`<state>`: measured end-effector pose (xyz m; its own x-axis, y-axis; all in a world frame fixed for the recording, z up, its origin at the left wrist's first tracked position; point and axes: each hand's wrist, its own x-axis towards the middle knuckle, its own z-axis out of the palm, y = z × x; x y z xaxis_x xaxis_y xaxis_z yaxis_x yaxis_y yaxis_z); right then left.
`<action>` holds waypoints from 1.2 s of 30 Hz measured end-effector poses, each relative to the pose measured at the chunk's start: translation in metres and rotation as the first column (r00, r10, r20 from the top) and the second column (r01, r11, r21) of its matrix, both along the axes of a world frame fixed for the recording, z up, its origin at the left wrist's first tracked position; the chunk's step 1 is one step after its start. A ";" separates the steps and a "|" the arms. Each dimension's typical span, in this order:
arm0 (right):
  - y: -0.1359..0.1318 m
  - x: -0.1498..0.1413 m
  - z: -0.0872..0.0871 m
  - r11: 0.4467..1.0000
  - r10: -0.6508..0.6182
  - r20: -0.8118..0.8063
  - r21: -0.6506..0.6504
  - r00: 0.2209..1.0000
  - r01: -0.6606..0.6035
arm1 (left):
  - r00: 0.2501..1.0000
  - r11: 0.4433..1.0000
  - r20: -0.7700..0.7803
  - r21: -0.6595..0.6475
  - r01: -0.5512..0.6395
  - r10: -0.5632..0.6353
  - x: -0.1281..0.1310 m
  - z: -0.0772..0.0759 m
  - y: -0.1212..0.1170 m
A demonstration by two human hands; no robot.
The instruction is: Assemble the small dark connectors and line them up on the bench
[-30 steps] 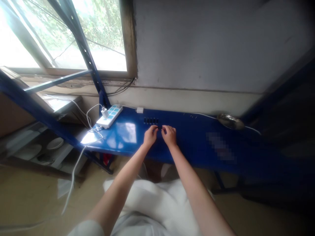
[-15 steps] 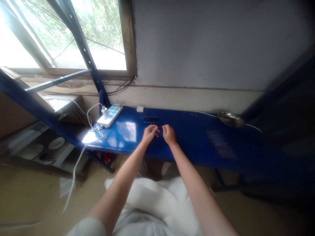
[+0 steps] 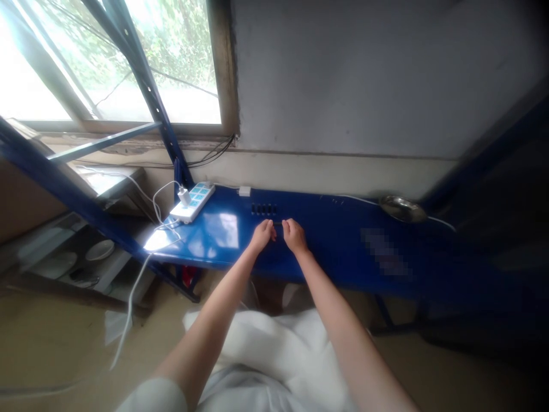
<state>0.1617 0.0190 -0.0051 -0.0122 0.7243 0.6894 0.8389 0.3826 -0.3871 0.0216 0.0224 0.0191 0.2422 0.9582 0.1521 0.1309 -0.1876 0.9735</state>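
Note:
My left hand (image 3: pixel 261 236) and my right hand (image 3: pixel 294 235) are raised over the front middle of the blue table (image 3: pixel 338 246), a small gap apart. Both are closed, thumbs facing each other. A small, thin dark piece (image 3: pixel 278 224) bridges the gap, its ends pinched in my fingertips. Its exact kind is too small to tell. Just beyond the hands lies a row of several small black pieces (image 3: pixel 263 209), set side by side.
A white power strip (image 3: pixel 193 202) with a plug and cable sits at the table's left. A white adapter (image 3: pixel 244 191) lies near the back edge. Toward the right are tiny loose bits (image 3: pixel 337 200) and a shiny metal dish (image 3: pixel 402 209). Blue posts (image 3: pixel 150 86) rise at the left.
The fingers of my left hand, partly spread before, have curled in around their end of the dark piece. My right hand stays nearly in place. The row of black pieces is unchanged.

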 end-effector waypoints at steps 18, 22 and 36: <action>-0.002 0.000 0.006 0.993 0.115 -0.092 -0.022 0.989 -0.117 | 0.998 0.999 0.041 -0.010 -0.050 0.051 0.000 -0.005 0.004; -0.002 0.000 0.005 0.993 0.110 -0.091 -0.028 0.990 -0.113 | 0.996 0.997 0.033 -0.028 -0.077 0.078 0.001 -0.003 0.003; -0.004 0.000 0.008 0.990 0.122 -0.104 -0.057 0.987 -0.128 | 0.990 0.993 0.102 -0.071 -0.092 0.099 -0.001 -0.005 0.005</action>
